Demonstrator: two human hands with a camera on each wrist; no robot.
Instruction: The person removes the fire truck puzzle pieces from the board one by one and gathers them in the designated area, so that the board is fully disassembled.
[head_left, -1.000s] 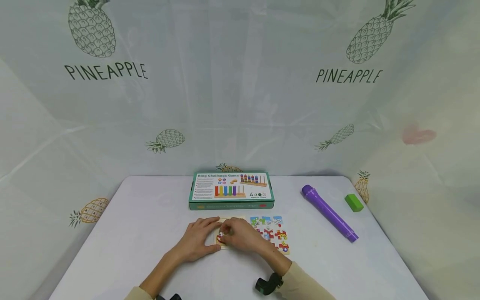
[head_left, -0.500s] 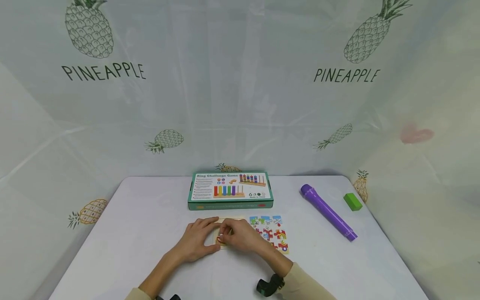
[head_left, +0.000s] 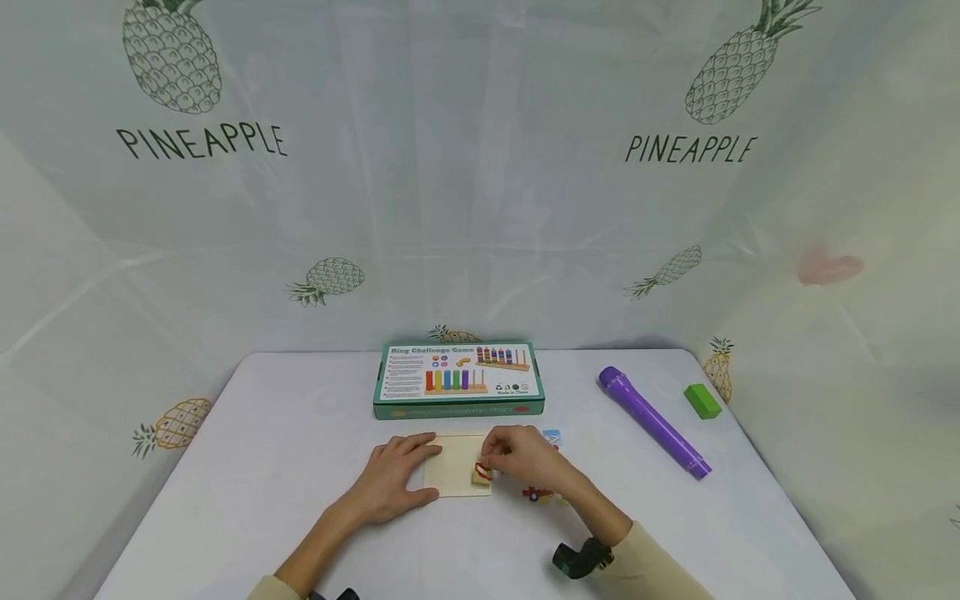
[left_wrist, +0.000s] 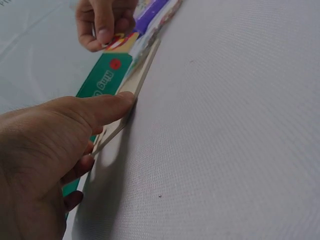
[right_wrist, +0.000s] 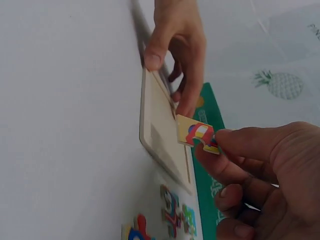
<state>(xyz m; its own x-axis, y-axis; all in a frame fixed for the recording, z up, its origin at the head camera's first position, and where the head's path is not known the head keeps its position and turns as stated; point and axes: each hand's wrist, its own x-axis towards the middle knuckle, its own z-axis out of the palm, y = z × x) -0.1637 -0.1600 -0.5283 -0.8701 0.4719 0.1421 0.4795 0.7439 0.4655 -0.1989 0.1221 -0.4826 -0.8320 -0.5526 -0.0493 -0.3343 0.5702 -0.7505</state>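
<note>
In the head view a flat wooden puzzle tray [head_left: 453, 465] lies on the white table. My left hand [head_left: 393, 479] holds its left end, with the thumb at the near corner and fingers toward the far side. My right hand [head_left: 525, 457] is over the tray's right edge and pinches a puzzle piece [right_wrist: 196, 131] between thumb and index finger. The piece is pale with a red, white and blue print, raised above the tray in the right wrist view. Right of the tray are loose puzzle pieces [head_left: 536, 494], partly hidden under my right hand and forearm.
Behind the tray lies a green and white Ring Challenge Game box [head_left: 459, 382]. A purple microphone-shaped tube [head_left: 654, 423] lies to the right, with a green block [head_left: 702, 402] beyond it near the table's edge. A pineapple-print curtain [head_left: 450, 183] hangs behind the table.
My right hand has moved right from the tray's left part to its right edge, with the puzzle piece now visible in its fingers. My left hand has stayed at the tray's left end.
</note>
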